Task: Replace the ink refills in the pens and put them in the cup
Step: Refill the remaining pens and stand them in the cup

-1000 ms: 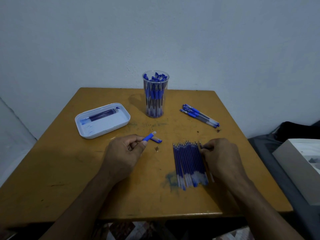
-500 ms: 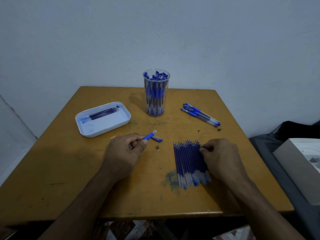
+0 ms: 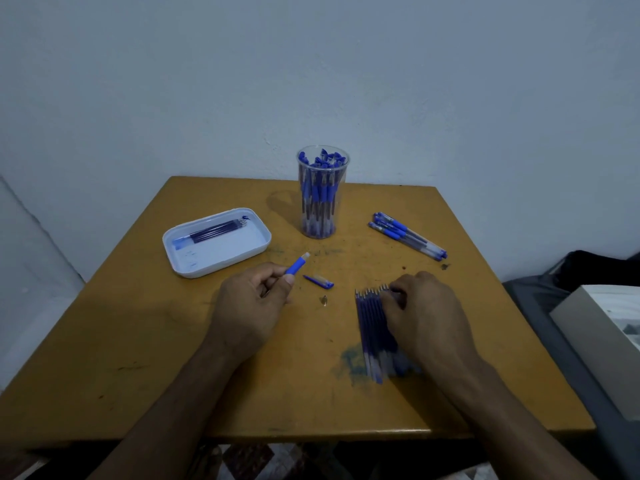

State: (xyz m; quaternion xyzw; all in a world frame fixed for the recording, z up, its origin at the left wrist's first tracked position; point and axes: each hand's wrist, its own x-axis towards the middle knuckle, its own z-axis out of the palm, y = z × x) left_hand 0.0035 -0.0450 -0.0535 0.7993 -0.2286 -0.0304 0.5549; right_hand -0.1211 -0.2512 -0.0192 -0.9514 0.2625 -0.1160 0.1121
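Note:
My left hand grips a blue pen barrel whose open end points up and away. A blue pen cap and a small metal tip lie on the table just right of it. My right hand lies over a row of blue ink refills, its curled fingertips pinching at the refills' tips; I cannot tell whether one is held. A clear cup full of blue pens stands at the back middle. A few whole pens lie to its right.
A white tray with several used refills sits at the back left of the yellow table. A blue ink stain marks the table beside the refills. A white box and dark cloth lie off the table's right edge.
My right hand has slid left over the refill row. My left hand has lifted the pen barrel slightly away from the cap on the table.

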